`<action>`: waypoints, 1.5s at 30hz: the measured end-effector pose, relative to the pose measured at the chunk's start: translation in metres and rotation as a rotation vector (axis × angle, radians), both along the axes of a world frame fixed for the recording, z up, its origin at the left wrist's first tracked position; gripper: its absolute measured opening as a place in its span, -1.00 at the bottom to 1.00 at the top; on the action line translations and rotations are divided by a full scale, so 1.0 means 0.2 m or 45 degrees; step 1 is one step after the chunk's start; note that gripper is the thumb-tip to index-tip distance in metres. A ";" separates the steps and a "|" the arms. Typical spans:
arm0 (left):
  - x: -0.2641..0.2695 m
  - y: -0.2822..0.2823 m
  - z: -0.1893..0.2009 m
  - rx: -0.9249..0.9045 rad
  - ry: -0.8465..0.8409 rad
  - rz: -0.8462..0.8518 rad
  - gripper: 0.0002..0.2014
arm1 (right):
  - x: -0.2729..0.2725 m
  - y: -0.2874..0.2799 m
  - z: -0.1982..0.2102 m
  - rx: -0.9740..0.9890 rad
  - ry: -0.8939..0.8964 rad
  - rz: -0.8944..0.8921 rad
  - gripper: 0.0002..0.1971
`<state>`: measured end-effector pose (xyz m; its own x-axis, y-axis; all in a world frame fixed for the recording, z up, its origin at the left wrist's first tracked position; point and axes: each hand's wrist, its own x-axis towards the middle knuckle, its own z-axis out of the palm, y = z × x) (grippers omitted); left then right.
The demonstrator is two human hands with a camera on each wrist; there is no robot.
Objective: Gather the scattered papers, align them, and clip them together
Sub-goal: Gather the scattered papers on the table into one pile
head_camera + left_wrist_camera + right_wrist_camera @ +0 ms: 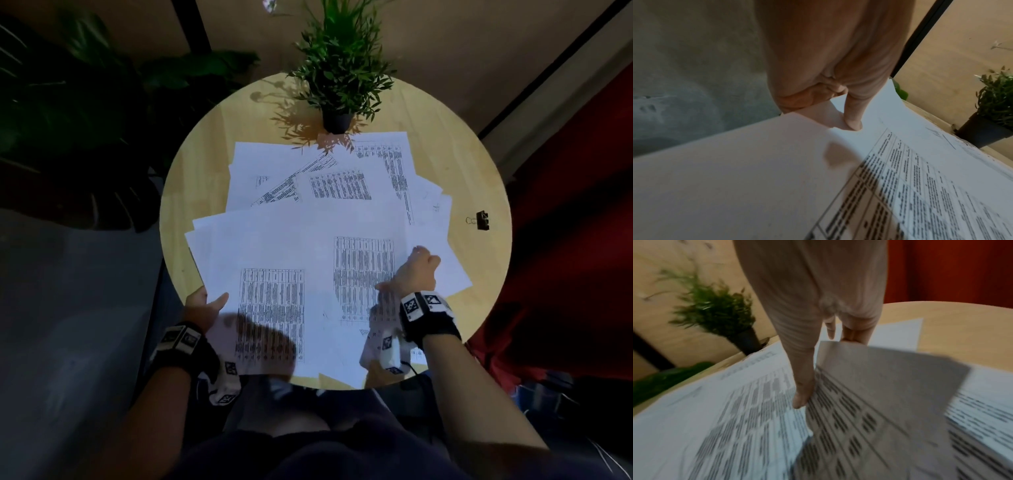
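Several white printed papers (308, 219) lie fanned and overlapping across the round wooden table (191, 171). My left hand (209, 303) pinches the left edge of the nearest sheet (756, 178), thumb (853, 123) on top and fingers underneath. My right hand (416, 274) grips a sheet (890, 378) at the near right of the spread, lifting its edge; the thumb (802, 395) lies on the printed table and the fingers (853, 335) curl behind the raised sheet. A black binder clip (482, 220) rests alone on the bare wood, beyond the right edge of the papers.
A potted green plant (337, 120) stands at the table's far edge, touching the farthest sheets. Dark foliage (68, 102) fills the floor to the left and a red fabric (582, 240) hangs to the right. The near sheets overhang the table edge above my lap.
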<state>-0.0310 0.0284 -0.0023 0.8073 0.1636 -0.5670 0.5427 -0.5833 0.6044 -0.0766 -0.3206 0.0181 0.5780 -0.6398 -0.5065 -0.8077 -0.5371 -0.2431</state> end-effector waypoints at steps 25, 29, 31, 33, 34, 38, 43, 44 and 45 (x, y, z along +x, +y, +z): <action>0.03 -0.06 -0.03 -0.256 0.151 0.124 -0.76 | -0.11 -0.37 0.43 0.391 -0.879 -0.443 -0.70; 0.06 -0.09 -0.02 -0.295 0.248 0.244 -0.78 | 0.01 0.02 0.19 0.627 -0.626 -0.360 -0.85; 0.06 -0.10 -0.01 -0.365 0.303 0.264 -0.59 | 0.02 0.19 0.06 0.662 -0.541 -0.308 -0.81; 0.07 -0.11 0.01 -0.427 0.346 0.267 -0.31 | 0.01 0.32 -0.02 0.563 -0.457 -0.239 -0.75; 0.07 -0.12 0.00 -0.453 0.324 0.237 -0.28 | 0.00 0.37 -0.06 0.503 -0.436 -0.219 -0.73; 0.07 -0.17 0.00 -0.353 0.262 0.176 -0.29 | 0.00 0.55 -0.12 0.550 -0.369 0.007 -0.71; 0.11 -0.13 -0.06 -0.045 0.152 0.144 -0.35 | 0.17 0.33 -0.12 0.298 -0.316 0.337 -0.44; 0.13 -0.12 -0.07 -0.011 0.137 0.172 -0.35 | 0.22 0.21 -0.11 0.129 -0.295 0.302 -0.33; 0.14 -0.11 -0.07 0.017 0.120 0.183 -0.35 | 0.26 0.10 -0.10 -0.001 -0.232 0.215 -0.22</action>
<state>-0.0039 0.0063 -0.0163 0.7184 0.2811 -0.6363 0.6749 -0.5033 0.5396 -0.0255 -0.3016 -0.0012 0.7584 -0.5269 -0.3836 -0.6494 -0.6609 -0.3761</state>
